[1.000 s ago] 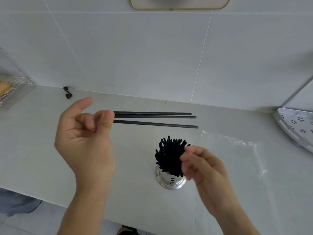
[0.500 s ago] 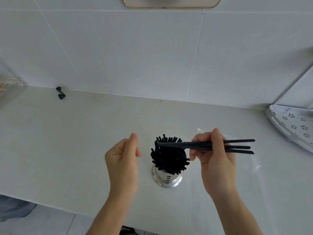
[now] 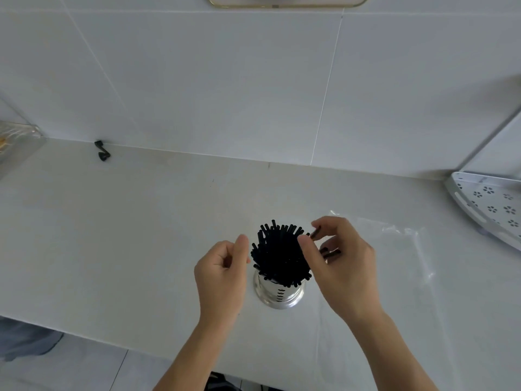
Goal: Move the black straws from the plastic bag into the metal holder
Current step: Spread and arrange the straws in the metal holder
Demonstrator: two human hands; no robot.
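A metal holder (image 3: 277, 293) stands on the white counter, packed with a fanned bundle of black straws (image 3: 277, 253). My right hand (image 3: 342, 266) is against the bundle's right side and pinches a few black straws (image 3: 332, 253); only their short dark ends show between the fingers. My left hand (image 3: 222, 275) hovers just left of the holder, fingers loosely curled and holding nothing, thumb close to the bundle. The clear plastic bag (image 3: 394, 249) lies flat on the counter behind and right of my right hand; I see no straws in it.
A small black bent object (image 3: 102, 150) lies by the wall at the back left. A white perforated rack (image 3: 490, 204) sits at the right edge, a clear container (image 3: 17, 136) at the far left. The counter's front edge (image 3: 84, 335) runs below my forearms.
The few straws passed from my left hand to my right, which turned them from level to steep at the bundle's right side. My left hand came in beside the holder.
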